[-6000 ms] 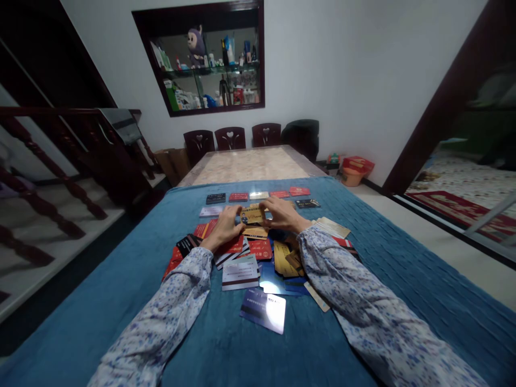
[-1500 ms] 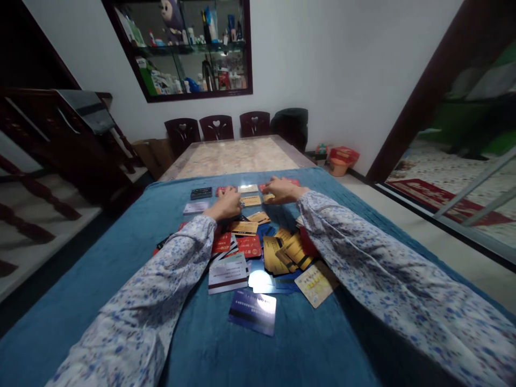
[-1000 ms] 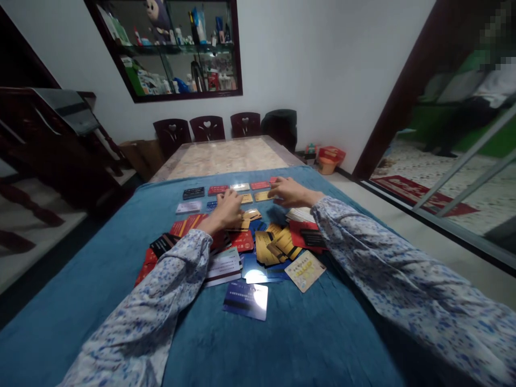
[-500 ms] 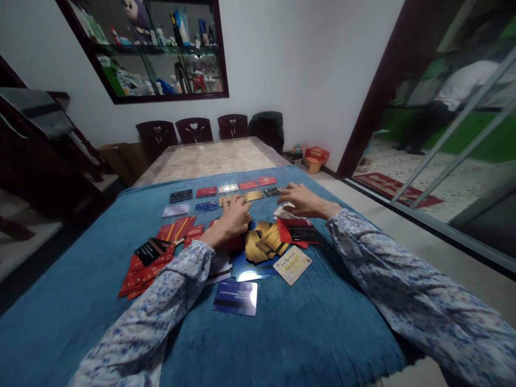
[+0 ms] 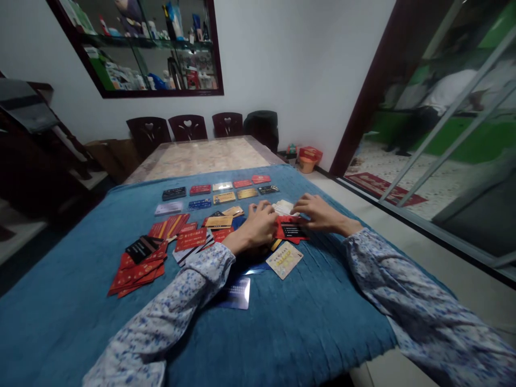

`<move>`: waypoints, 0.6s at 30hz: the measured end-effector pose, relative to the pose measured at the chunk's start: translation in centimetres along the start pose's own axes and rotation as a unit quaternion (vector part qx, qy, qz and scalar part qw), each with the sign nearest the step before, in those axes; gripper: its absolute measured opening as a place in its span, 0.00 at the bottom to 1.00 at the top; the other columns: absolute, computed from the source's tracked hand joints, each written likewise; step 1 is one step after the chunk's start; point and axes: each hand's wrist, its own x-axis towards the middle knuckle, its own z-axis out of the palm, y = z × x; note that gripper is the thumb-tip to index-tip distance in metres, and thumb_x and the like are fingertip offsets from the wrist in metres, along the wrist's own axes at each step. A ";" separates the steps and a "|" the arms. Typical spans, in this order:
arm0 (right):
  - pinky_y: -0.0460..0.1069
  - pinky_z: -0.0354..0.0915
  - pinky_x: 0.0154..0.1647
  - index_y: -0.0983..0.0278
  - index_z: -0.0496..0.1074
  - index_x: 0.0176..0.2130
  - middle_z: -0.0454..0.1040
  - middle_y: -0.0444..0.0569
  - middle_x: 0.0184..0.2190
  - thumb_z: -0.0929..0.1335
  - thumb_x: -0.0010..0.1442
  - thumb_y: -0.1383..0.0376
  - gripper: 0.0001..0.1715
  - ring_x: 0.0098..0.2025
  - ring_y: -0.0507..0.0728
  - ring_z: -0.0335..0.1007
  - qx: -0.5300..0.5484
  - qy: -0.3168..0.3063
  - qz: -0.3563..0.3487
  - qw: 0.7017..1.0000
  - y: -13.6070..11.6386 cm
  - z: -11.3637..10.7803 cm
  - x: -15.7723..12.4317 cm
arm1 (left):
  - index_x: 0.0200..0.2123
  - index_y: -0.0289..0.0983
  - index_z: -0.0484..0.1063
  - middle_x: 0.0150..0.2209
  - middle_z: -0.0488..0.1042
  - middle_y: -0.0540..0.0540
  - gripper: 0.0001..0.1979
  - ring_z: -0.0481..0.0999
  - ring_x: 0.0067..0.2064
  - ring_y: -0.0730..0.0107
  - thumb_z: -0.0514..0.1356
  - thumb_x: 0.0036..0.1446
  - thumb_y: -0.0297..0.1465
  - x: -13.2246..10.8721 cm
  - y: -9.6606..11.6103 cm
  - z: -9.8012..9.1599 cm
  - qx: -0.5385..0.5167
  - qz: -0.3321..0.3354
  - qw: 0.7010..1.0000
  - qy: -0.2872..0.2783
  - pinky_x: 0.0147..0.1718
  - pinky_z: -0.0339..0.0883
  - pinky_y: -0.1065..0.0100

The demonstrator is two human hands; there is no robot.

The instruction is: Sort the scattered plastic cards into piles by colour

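Observation:
My left hand (image 5: 260,224) reaches down over the middle of the card spread, fingers bent and a little apart. Beneath it the gold cards (image 5: 276,245) are mostly covered, and I cannot see its thumb. Close by on the right, my right hand (image 5: 321,214) has its fingers spread and curved at the right side of a red-and-black card (image 5: 292,230). A fan of white cards (image 5: 282,208) lies just beyond that card. Nearer me is a cream card with yellow print (image 5: 284,260). A shiny blue card (image 5: 237,293) lies partly behind my left sleeve.
Red cards (image 5: 139,271) lie heaped at the left, with a black card (image 5: 143,249) on top. Behind them, small card stacks such as a black one (image 5: 174,193) stand in two rows on the blue cloth (image 5: 72,285). A person (image 5: 447,97) bends over beyond the sliding door.
My left hand has moved right, from beside the gold cards to over them, uncovering yellow cards on the left. My right hand has come slightly nearer me, to the red-and-black card. The view has shifted.

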 end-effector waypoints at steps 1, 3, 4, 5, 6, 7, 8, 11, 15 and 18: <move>0.57 0.57 0.46 0.59 0.81 0.49 0.81 0.58 0.47 0.67 0.67 0.60 0.16 0.51 0.65 0.66 0.004 0.001 -0.002 1.000 0.1 0.2 -0.4 | 0.50 0.38 0.76 0.57 0.74 0.35 0.14 0.59 0.66 0.44 0.57 0.62 0.27 0.2 0.3 0.1 -0.005 0.009 1.000 0.000 0.59 0.56 0.40; 0.57 0.58 0.46 0.59 0.81 0.49 0.81 0.58 0.47 0.67 0.66 0.59 0.16 0.50 0.65 0.66 0.013 -0.001 -0.008 1.000 0.4 0.5 -1.0 | 0.52 0.39 0.76 0.57 0.74 0.35 0.16 0.59 0.66 0.43 0.58 0.62 0.29 0.5 0.7 0.4 -0.011 0.026 1.000 0.000 0.60 0.56 0.40; 0.58 0.58 0.46 0.60 0.81 0.48 0.81 0.58 0.46 0.68 0.66 0.59 0.16 0.50 0.65 0.66 0.017 -0.002 -0.009 1.000 0.6 0.6 -1.3 | 0.53 0.39 0.76 0.58 0.74 0.36 0.16 0.59 0.66 0.43 0.58 0.63 0.30 0.7 1.0 0.5 -0.013 0.033 0.999 0.000 0.60 0.56 0.40; 0.58 0.59 0.47 0.60 0.81 0.48 0.81 0.58 0.47 0.68 0.65 0.59 0.16 0.50 0.65 0.66 0.023 -0.002 -0.008 1.000 0.7 0.7 -1.5 | 0.53 0.40 0.76 0.58 0.73 0.36 0.16 0.59 0.67 0.43 0.59 0.63 0.31 0.8 1.2 0.7 -0.014 0.038 0.999 0.000 0.60 0.56 0.40; 0.58 0.59 0.47 0.61 0.81 0.48 0.81 0.58 0.47 0.69 0.64 0.59 0.16 0.50 0.65 0.66 0.030 -0.001 -0.008 1.000 0.7 0.8 -1.8 | 0.53 0.40 0.76 0.58 0.73 0.36 0.16 0.59 0.67 0.43 0.59 0.64 0.32 1.0 1.3 0.9 -0.014 0.043 0.999 -0.001 0.60 0.56 0.40; 0.59 0.60 0.48 0.61 0.82 0.48 0.81 0.58 0.47 0.69 0.64 0.58 0.16 0.50 0.65 0.66 0.038 0.000 -0.008 0.999 0.7 0.8 -2.0 | 0.53 0.41 0.76 0.58 0.74 0.37 0.15 0.58 0.67 0.43 0.59 0.64 0.32 1.1 1.5 1.1 -0.013 0.046 0.999 -0.002 0.60 0.56 0.40; 0.59 0.61 0.49 0.61 0.82 0.48 0.81 0.58 0.47 0.69 0.64 0.58 0.17 0.50 0.65 0.66 0.047 0.000 -0.009 0.999 0.7 0.8 -2.2 | 0.53 0.41 0.76 0.58 0.73 0.37 0.15 0.58 0.67 0.43 0.59 0.65 0.33 1.2 1.6 1.3 -0.012 0.049 0.999 -0.005 0.60 0.56 0.40; 0.60 0.62 0.50 0.61 0.82 0.49 0.81 0.58 0.47 0.69 0.65 0.57 0.18 0.50 0.66 0.66 0.076 0.000 -0.016 0.997 0.4 0.7 -2.7 | 0.54 0.41 0.76 0.61 0.73 0.38 0.15 0.57 0.68 0.42 0.58 0.66 0.34 1.3 1.7 1.8 -0.006 0.059 0.998 -0.021 0.61 0.54 0.38; 0.61 0.64 0.51 0.60 0.82 0.49 0.80 0.58 0.47 0.70 0.65 0.56 0.19 0.50 0.66 0.66 0.096 -0.005 -0.021 0.995 0.0 0.8 -3.0 | 0.57 0.44 0.75 0.61 0.73 0.39 0.17 0.57 0.68 0.41 0.57 0.68 0.34 1.2 1.4 2.2 -0.001 0.064 0.997 -0.029 0.60 0.56 0.38; 0.62 0.64 0.52 0.61 0.82 0.50 0.80 0.58 0.47 0.70 0.64 0.56 0.19 0.50 0.66 0.66 0.098 -0.005 -0.022 0.995 -0.1 0.9 -3.0 | 0.58 0.44 0.75 0.59 0.74 0.39 0.18 0.59 0.67 0.41 0.58 0.67 0.35 1.1 1.2 1.9 0.000 0.069 0.997 -0.032 0.59 0.56 0.40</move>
